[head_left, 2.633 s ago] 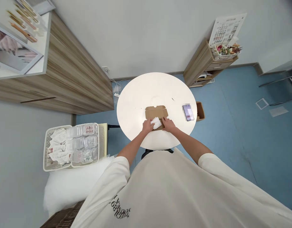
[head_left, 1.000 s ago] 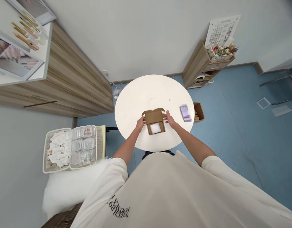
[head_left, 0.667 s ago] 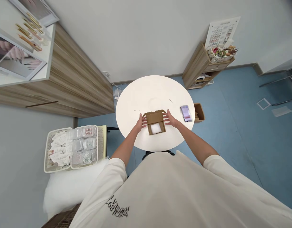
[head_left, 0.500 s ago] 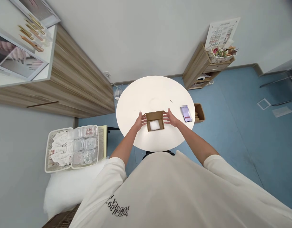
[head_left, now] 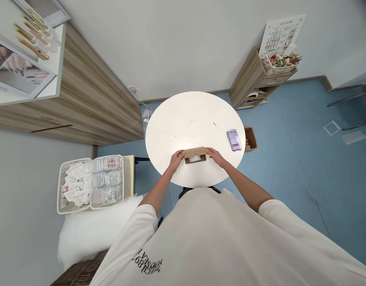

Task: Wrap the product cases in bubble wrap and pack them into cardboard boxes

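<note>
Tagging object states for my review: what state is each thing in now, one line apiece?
Box lid: tilted over the box, not fully shut
Cardboard box: partly open, on the table
White packet: inside the box, partly visible
Left hand: holding the lid's left end
Right hand: holding the lid's right end
Pixelated item: lying on the table
Floor box: open, contents showing
Drawer: shut

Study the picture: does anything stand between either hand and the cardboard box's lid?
Nothing visible: the left hand is at the left end of the lid, the right hand at its right. The purple item lies farther right.
</note>
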Demonstrator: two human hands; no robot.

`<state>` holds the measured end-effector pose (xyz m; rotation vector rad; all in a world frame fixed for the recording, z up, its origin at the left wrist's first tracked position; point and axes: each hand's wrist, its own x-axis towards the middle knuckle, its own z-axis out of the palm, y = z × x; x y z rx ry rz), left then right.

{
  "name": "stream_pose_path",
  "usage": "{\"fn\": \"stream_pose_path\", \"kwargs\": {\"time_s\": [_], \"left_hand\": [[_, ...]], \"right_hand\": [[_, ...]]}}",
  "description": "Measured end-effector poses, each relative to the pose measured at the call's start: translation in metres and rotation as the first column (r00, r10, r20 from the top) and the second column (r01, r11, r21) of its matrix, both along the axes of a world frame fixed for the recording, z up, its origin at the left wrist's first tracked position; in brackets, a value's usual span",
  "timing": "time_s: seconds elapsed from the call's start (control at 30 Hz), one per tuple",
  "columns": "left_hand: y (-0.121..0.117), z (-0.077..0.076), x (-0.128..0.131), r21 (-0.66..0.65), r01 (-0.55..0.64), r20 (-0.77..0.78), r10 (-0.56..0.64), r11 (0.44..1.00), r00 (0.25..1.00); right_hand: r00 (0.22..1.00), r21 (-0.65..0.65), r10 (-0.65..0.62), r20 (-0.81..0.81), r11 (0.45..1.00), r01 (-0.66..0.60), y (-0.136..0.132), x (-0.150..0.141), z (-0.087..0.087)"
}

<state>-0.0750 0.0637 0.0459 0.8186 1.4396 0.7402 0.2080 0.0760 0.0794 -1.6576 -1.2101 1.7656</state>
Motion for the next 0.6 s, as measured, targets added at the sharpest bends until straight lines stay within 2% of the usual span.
{"fn": "stream_pose_path", "kwargs": {"time_s": [0.17, 0.33, 0.5, 0.6], "left_hand": [[-0.005, 0.002, 0.006, 0.010, -0.014, -0.001, 0.014, 1.000, 1.000], [-0.005, 0.000, 0.009, 0.043, 0.044, -0.082, -0.041, 0.998, 0.996], [-0.026, -0.014, 0.014, 0.051, 0.105, -0.250, -0.089, 0.993, 0.964], [-0.039, -0.026, 0.020, 0.023, 0.109, -0.350, -0.094, 0.994, 0.932]], "right_hand": [[0.997, 0.019, 0.018, 0.074, 1.000, -0.019, -0.002, -0.005, -0.002], [0.991, 0.088, 0.044, 0.130, 0.995, -0.056, 0.002, -0.009, -0.007], [0.949, 0.118, 0.095, 0.300, 0.984, -0.135, -0.014, -0.007, -0.028], [0.889, 0.174, 0.161, 0.428, 0.951, -0.255, -0.027, -0.005, -0.041]]}}
